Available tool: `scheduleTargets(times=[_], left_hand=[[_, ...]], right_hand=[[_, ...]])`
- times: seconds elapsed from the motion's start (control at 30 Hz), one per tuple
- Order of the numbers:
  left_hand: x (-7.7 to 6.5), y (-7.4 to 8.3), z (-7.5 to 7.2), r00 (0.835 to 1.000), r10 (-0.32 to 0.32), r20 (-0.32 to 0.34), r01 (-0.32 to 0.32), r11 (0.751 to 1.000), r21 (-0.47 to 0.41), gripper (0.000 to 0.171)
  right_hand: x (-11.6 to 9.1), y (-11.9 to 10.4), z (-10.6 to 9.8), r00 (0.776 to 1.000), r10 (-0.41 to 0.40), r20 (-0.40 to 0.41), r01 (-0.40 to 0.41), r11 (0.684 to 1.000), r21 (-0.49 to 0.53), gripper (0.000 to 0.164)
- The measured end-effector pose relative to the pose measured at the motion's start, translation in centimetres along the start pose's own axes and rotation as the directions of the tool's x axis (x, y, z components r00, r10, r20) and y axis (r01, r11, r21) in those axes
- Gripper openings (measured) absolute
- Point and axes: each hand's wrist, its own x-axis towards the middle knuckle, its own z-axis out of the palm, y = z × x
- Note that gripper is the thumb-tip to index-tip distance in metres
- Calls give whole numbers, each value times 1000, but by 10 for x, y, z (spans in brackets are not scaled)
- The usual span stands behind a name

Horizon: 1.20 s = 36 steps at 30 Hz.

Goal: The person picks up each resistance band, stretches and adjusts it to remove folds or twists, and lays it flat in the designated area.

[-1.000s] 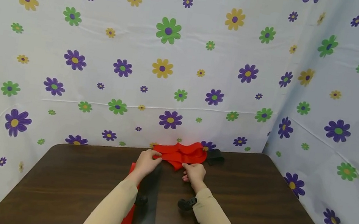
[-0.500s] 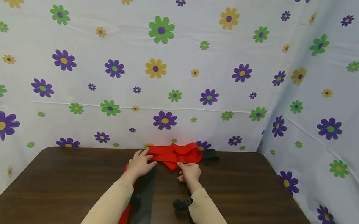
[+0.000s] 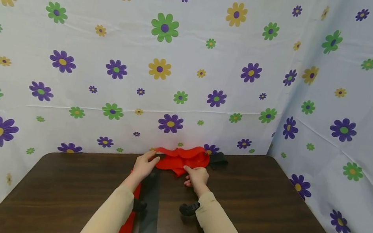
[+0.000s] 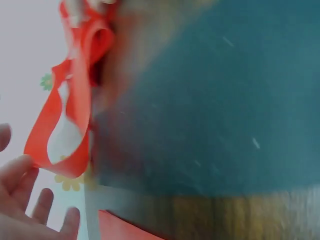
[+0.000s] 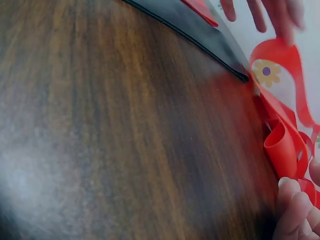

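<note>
A red resistance band lies in loops at the table's back edge, against the patterned cloth. My right hand pinches its near side; in the right wrist view, thumb and fingers close on the bunched red rubber. At the other end is my left hand, its fingers spread and loosely bent. The left wrist view has a fingertip right at the end of a loop that stands on edge, the thumb apart from it.
Under my left arm run a flat red band marked "Heavy" and a dark grey band marked "X-Heavy". A black band emerges behind the red one at right. Flowered cloth hangs behind the brown table.
My left hand has loosened from its earlier bent grasp and shifted slightly left, fingers spread. The red band's left end has opened into a loop. My right hand keeps its pinch.
</note>
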Motion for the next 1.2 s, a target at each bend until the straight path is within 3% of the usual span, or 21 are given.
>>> scheduleTargets(times=[0.07, 0.17, 0.2, 0.27, 0.33, 0.4, 0.47, 0.6, 0.7, 0.8, 0.87, 0.97, 1.03, 1.1, 1.2], left_hand=[[1, 0, -2, 997, -62, -54, 51, 980, -190, 45], [-1, 0, -6, 974, -190, -126, 124, 904, -408, 39], [-2, -1, -8, 963, -226, -149, 137, 882, -451, 37], [-5, -3, -10, 938, -284, -198, 158, 860, -485, 33], [-8, -7, -11, 914, -327, -242, 183, 862, -473, 29], [-12, -11, -12, 898, -351, -266, 213, 875, -434, 24], [-15, -15, -12, 900, -343, -271, 232, 900, -368, 20], [-16, -20, -11, 941, -233, -247, 204, 969, -139, 18], [-15, -20, -9, 976, -108, -188, 123, 990, 72, 28], [-15, -20, -5, 996, -1, -90, 25, 964, 266, 46], [-16, -20, -3, 999, 46, -28, -31, 919, 393, 51], [-18, -19, 1, 997, 71, 38, -80, 861, 503, 46], [-19, -17, 3, 995, 85, 58, -103, 837, 538, 39], [-19, -16, 5, 992, 109, 67, -128, 832, 540, 31], [-16, -13, 7, 984, 164, 72, -178, 845, 504, 22]], right_hand=[[0, -2, -1, 1000, 9, 4, -9, 1000, -9, 32], [2, -3, -3, 1000, 14, 13, -14, 1000, -22, 30], [2, -3, -3, 1000, 13, 14, -13, 1000, -25, 30], [4, -3, -4, 1000, 14, 13, -13, 999, -29, 28], [5, -2, -4, 1000, 10, 15, -10, 999, -36, 27], [7, -1, -4, 1000, 7, 19, -6, 999, -45, 25], [8, 0, -3, 1000, 5, 21, -3, 999, -52, 24], [8, 0, 0, 1000, -1, 2, 1, 999, -48, 21], [6, 0, 2, 1000, -9, -17, 8, 999, -40, 18], [4, 0, 3, 999, -14, -33, 13, 999, -32, 15], [3, 1, 4, 999, -19, -40, 17, 999, -28, 14], [2, 2, 4, 998, -34, -52, 32, 999, -31, 12], [1, 3, 3, 997, -42, -61, 40, 999, -25, 12], [1, 3, 3, 996, -51, -71, 50, 999, -8, 11], [-1, 5, 1, 995, -55, -85, 59, 997, 49, 10]])
